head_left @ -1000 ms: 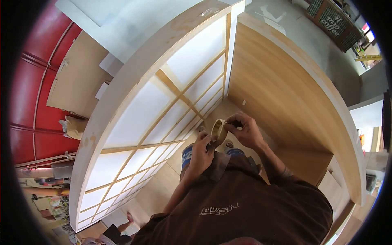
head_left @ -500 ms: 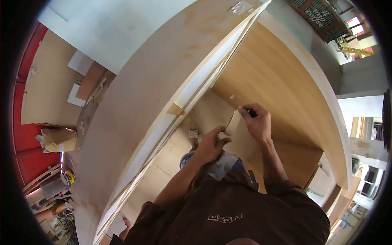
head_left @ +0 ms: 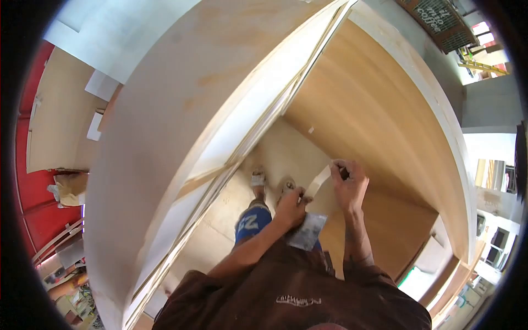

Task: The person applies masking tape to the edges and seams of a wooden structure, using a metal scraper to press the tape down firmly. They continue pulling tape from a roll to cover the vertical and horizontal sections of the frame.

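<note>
A narrow cream-coloured strip (head_left: 318, 182) bows slightly between my two hands, in front of my body. My left hand (head_left: 291, 209) pinches its lower end, fingers bent. At the upper end, my right hand (head_left: 351, 184) grips the strip between thumb and fingertips. Just below my left hand is a greyish, see-through plastic packet (head_left: 308, 232), overlapping my dark shirt (head_left: 264, 291). What the strip is made of I cannot tell.
A large curved wooden panel (head_left: 148, 143) rises on my left, with a pale slatted edge (head_left: 225, 170). Curved plywood (head_left: 379, 115) stands to my right. My sandalled feet (head_left: 258, 177) are on the floor between them. A paper bag (head_left: 71, 190) sits far left.
The strip now shows more of its face and curves between my hands. My hands have shifted slightly, and both feet and more of my blue shorts have come into sight.
</note>
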A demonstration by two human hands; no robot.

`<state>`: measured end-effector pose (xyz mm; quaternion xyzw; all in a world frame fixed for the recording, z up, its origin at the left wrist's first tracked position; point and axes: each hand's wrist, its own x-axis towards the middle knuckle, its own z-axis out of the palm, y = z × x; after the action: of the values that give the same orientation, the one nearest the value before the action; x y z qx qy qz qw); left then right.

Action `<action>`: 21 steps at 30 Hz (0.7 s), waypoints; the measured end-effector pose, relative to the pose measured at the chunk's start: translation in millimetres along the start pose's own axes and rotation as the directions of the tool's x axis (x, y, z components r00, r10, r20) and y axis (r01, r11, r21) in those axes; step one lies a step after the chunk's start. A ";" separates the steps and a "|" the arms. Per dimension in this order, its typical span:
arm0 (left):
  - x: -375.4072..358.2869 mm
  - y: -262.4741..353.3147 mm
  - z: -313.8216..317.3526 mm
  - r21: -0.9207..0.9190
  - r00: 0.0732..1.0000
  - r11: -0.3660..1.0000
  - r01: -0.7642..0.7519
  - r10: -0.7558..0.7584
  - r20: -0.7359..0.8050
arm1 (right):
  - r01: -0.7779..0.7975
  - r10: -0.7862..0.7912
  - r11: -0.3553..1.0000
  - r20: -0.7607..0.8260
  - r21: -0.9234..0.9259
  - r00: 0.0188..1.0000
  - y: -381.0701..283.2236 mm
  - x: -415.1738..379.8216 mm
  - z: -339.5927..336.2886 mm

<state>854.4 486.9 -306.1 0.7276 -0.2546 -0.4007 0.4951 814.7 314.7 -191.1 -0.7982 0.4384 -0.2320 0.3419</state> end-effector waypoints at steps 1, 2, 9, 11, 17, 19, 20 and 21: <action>17.8 6.4 -0.2 -0.075 1.000 0.997 0.008 -0.010 -0.025 | 0.023 -0.022 1.000 -0.015 0.016 1.000 8.8 10.5 7.0; 28.2 8.3 -5.0 0.093 0.986 0.987 0.132 -0.141 0.093 | 0.071 -0.071 0.997 -0.013 0.019 0.997 20.8 20.4 17.3; 125.4 -43.3 -2.3 -0.002 0.996 0.996 -0.086 0.086 0.038 | 0.354 -0.358 0.933 -0.060 -0.068 0.932 74.9 95.8 60.0; 144.8 -58.4 -5.1 -0.085 0.979 0.977 -0.195 0.199 0.040 | 0.348 -0.353 0.935 -0.075 -0.063 0.933 79.9 115.4 76.5; 229.3 -119.6 -20.0 -0.161 0.874 0.862 -0.480 0.456 -0.165 | 0.693 -0.695 0.714 -0.216 -0.094 0.686 77.9 157.9 116.0; 253.5 -131.2 -21.3 0.088 0.749 0.776 -0.625 0.627 -0.213 | 0.751 -0.759 0.643 -0.256 -0.148 0.599 75.5 167.6 119.8; 256.0 -127.2 -16.3 -0.021 0.689 0.713 -0.701 0.670 -0.276 | 0.767 -0.776 0.618 -0.290 -0.171 0.561 76.4 169.9 121.1; 258.8 -128.2 -11.2 -0.129 0.635 0.634 -0.763 0.695 -0.337 | 0.807 -0.816 0.561 -0.287 -0.182 0.502 79.1 172.6 121.2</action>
<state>1002.6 342.8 -508.3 0.5340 -0.4080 -0.0964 0.7343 940.8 177.8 -318.0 -0.8612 0.0677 -0.4932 0.1025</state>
